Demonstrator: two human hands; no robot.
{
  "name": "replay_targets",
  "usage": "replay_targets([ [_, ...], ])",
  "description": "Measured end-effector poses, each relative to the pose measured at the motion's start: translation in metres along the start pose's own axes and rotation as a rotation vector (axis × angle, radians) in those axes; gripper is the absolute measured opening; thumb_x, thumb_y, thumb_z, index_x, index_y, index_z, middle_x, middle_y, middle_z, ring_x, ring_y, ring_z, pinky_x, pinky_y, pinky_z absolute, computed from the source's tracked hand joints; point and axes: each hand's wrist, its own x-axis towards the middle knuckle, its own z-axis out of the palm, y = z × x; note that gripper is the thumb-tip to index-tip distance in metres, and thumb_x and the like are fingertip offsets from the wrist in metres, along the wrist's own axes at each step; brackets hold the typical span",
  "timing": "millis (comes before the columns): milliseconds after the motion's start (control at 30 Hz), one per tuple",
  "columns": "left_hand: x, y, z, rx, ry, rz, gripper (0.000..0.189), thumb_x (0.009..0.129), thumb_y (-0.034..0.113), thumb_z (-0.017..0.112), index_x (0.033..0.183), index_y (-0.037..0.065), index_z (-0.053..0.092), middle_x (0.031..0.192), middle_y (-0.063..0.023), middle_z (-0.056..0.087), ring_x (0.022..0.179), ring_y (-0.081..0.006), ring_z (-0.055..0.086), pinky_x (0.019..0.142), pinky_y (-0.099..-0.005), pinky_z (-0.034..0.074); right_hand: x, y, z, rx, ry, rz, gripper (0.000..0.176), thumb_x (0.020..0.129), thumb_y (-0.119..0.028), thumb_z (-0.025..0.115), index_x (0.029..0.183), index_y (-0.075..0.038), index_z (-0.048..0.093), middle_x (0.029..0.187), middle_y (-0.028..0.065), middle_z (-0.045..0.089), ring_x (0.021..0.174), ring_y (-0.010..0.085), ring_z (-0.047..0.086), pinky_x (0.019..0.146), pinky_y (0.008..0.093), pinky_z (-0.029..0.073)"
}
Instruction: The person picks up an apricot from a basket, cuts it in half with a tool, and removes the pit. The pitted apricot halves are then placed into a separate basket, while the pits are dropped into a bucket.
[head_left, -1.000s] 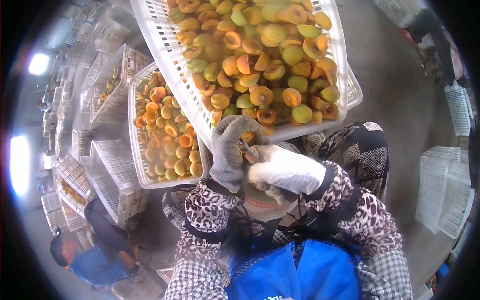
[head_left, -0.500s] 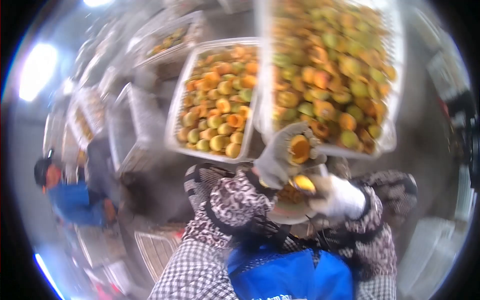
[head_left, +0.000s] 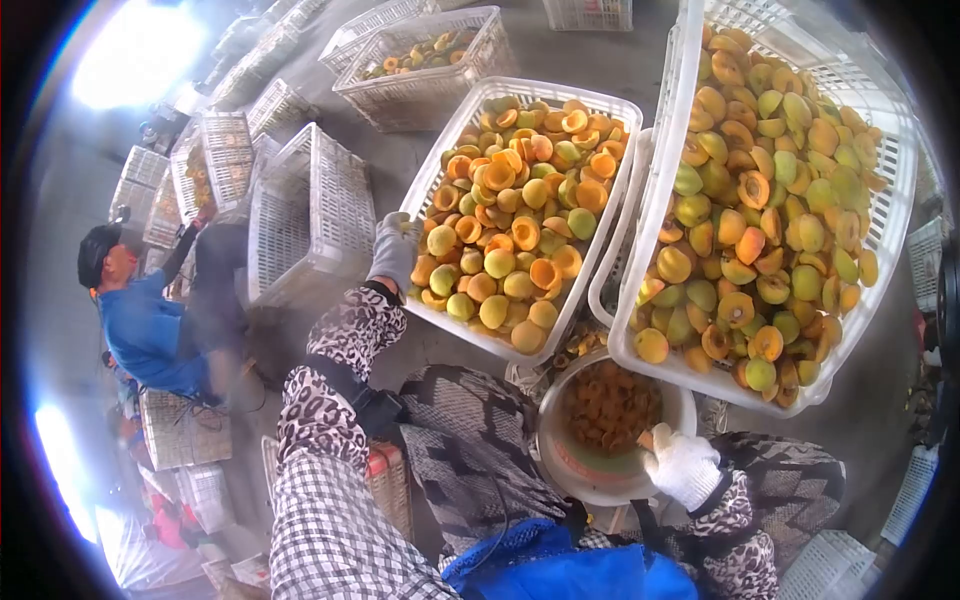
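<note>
A person in leopard-print sleeves and a blue apron sits among white plastic crates. The gloved hands are well apart. The left hand (head_left: 393,250), in a grey glove, is stretched out to the near left rim of the middle crate (head_left: 560,88). That crate is filled with halved fruit (head_left: 510,215), orange and yellow-green, and sits at the centre of the frame. The fingers lie at the rim beside the outermost halves, but whether they grip anything cannot be told.

The right hand (head_left: 682,465), in a white glove, is curled at the near rim of a round white bowl (head_left: 545,430) in the lower middle of the frame. The bowl holds a heap of brown pits (head_left: 610,405). A small orange scrap shows at the fingertips, though a firm grasp cannot be made out.

A larger crate (head_left: 655,190) at right, also heaped with halves, overhangs the bowl. Another crate (head_left: 420,60) at the top holds only a few fruit, and bare crates (head_left: 300,210) stand at upper left. A co-worker in blue (head_left: 140,320) crouches at far left.

Half a second earlier the left hand held a fruit half up by the right crate, with the right hand just beside it. Now the left hand has swung across to the middle crate and the right has dropped to the bowl.
</note>
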Motion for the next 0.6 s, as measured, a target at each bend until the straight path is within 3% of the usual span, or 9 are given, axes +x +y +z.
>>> replay_targets([
  [33, 0.005, 0.001, 0.005, -0.006, -0.009, -0.003, 0.033, 0.088, 0.023, 0.066, 0.113, 0.004, 0.057, 0.112, -0.0197, 0.057, 0.102, -0.0342, 0.057, 0.088, -0.039, 0.046, 0.003, -0.004, -0.004, -0.002, -0.007, 0.009, 0.033, 0.087, -0.033, 0.055, 0.101, -0.004, 0.05, 0.077, 0.02, 0.067, 0.07, 0.0368, 0.067, 0.061, 0.0459, 0.055],
  [133, 0.009, -0.004, 0.017, 0.276, -0.045, 0.354, 0.034, 0.091, 0.03, 0.06, 0.115, 0.006, 0.057, 0.116, -0.017, 0.054, 0.11, -0.0364, 0.049, 0.097, -0.0417, 0.04, 0.012, -0.007, -0.008, 0.095, -0.002, -0.104, 0.035, 0.087, -0.035, 0.055, 0.101, -0.003, 0.05, 0.075, 0.0204, 0.065, 0.069, 0.0378, 0.067, 0.06, 0.0466, 0.054],
  [233, -0.002, 0.01, 0.015, 0.643, -0.125, 0.353, 0.036, 0.094, 0.036, 0.053, 0.118, 0.009, 0.057, 0.118, -0.0153, 0.054, 0.117, -0.0353, 0.046, 0.103, -0.0434, 0.034, 0.019, -0.002, 0.004, 0.052, 0.01, -0.123, 0.034, 0.086, -0.033, 0.056, 0.101, -0.004, 0.05, 0.077, 0.0201, 0.065, 0.068, 0.0377, 0.066, 0.057, 0.0464, 0.054],
  [267, 0.004, 0.02, 0.01, 0.897, -0.294, 0.207, 0.044, 0.097, 0.041, 0.043, 0.126, 0.01, 0.054, 0.129, -0.0139, 0.051, 0.127, -0.0342, 0.04, 0.11, -0.0434, 0.026, 0.02, 0.001, 0.011, 0.022, -0.005, -0.104, 0.033, 0.086, -0.032, 0.057, 0.101, -0.004, 0.05, 0.078, 0.02, 0.065, 0.068, 0.0376, 0.066, 0.056, 0.0462, 0.054],
  [300, 0.007, -0.003, 0.019, 0.898, -0.306, 0.207, 0.044, 0.097, 0.041, 0.043, 0.126, 0.01, 0.054, 0.129, -0.0139, 0.051, 0.127, -0.0342, 0.04, 0.11, -0.0434, 0.026, 0.02, 0.002, 0.016, -0.008, -0.018, -0.085, 0.032, 0.085, -0.031, 0.057, 0.101, -0.004, 0.05, 0.079, 0.0199, 0.065, 0.068, 0.0375, 0.066, 0.055, 0.046, 0.053],
  [367, 0.009, -0.062, 0.039, 0.935, -0.067, 0.486, 0.05, 0.098, 0.042, 0.038, 0.132, 0.008, 0.05, 0.139, -0.0149, 0.045, 0.136, -0.034, 0.031, 0.114, -0.0429, 0.021, 0.022, 0.003, 0.018, -0.036, -0.036, -0.059, 0.031, 0.085, -0.031, 0.058, 0.1, -0.005, 0.05, 0.08, 0.0197, 0.065, 0.068, 0.0373, 0.066, 0.055, 0.0458, 0.053],
  [400, -0.007, -0.017, 0.032, 0.803, -0.169, 0.233, 0.056, 0.099, 0.044, 0.034, 0.141, 0.008, 0.041, 0.149, -0.0127, 0.035, 0.142, -0.0319, 0.021, 0.117, -0.0414, 0.015, 0.023, 0.003, 0.016, 0.021, 0.02, -0.114, 0.031, 0.084, -0.029, 0.058, 0.1, -0.004, 0.05, 0.081, 0.0194, 0.065, 0.067, 0.0371, 0.066, 0.054, 0.046, 0.053],
  [567, -0.002, -0.023, 0.048, 0.8, -0.137, 0.173, 0.056, 0.101, 0.038, 0.031, 0.147, 0.006, 0.029, 0.155, -0.0119, 0.022, 0.145, -0.0269, 0.012, 0.119, -0.0405, 0.008, 0.033, -0.003, 0.029, 0.022, -0.041, -0.037, 0.029, 0.082, -0.026, 0.061, 0.099, -0.004, 0.05, 0.082, 0.0181, 0.065, 0.065, 0.0368, 0.065, 0.056, 0.0461, 0.052],
  [600, 0.003, -0.026, 0.048, 0.848, -0.133, 0.22, 0.055, 0.1, 0.035, 0.031, 0.147, 0.006, 0.028, 0.155, -0.0137, 0.022, 0.145, -0.0276, 0.012, 0.118, -0.0409, 0.009, 0.035, -0.004, 0.032, -0.027, 0.083, -0.122, 0.028, 0.083, -0.026, 0.061, 0.098, -0.004, 0.05, 0.081, 0.0177, 0.064, 0.065, 0.0367, 0.065, 0.058, 0.0458, 0.052],
])
